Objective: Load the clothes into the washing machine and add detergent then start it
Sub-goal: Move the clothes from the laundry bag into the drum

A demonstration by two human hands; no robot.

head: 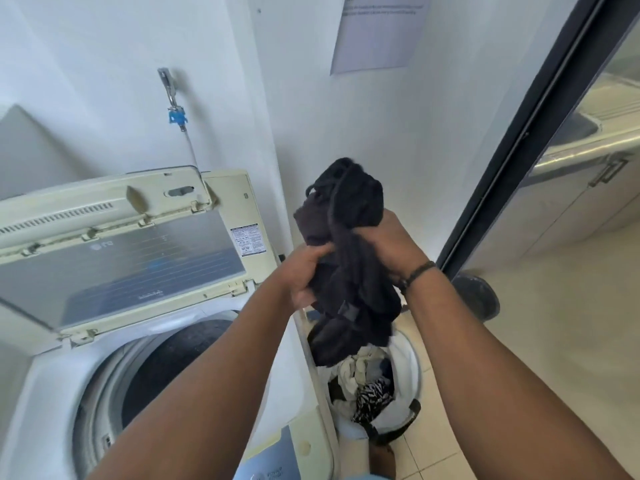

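A bundle of black clothes point(349, 258) hangs in the air above the right edge of the top-load washing machine point(48, 382). My left hand point(301, 275) grips the bundle from the left, and my right hand point(391, 247) grips it from the right. The machine's lid point(114, 258) stands folded open, and the dark drum point(173, 368) shows below my left forearm. On the floor to the machine's right sits a white laundry basket point(414, 372) holding white and patterned clothes point(363, 379). No detergent is in view.
A tap with a blue fitting point(177, 116) and hose is on the wall behind the machine. The control panel point(273, 459) lies at the front right. A dark round bin point(476, 296) stands by a black door frame point(526, 133). Tiled floor extends right.
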